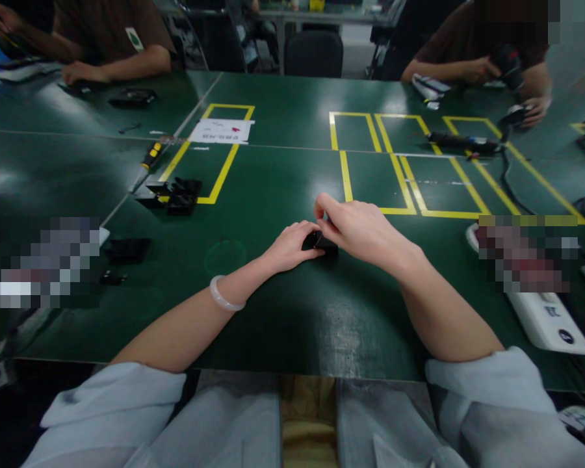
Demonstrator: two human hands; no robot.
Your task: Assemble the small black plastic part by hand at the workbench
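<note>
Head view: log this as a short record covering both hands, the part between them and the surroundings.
Left hand: thumb and fingers around a small black part; pale bracelet at the wrist
Right hand: bent fingers at the same part; exact grip hidden
Part visibility: mostly covered by the hands
Surface: green table with yellow tape outlines
Left side: black pieces, yellow-and-black handled tool
Far right: co-worker's hand on a dark tool

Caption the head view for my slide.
Left hand and right hand at a small black part, over a green table, yellow outlines beyond.
</note>
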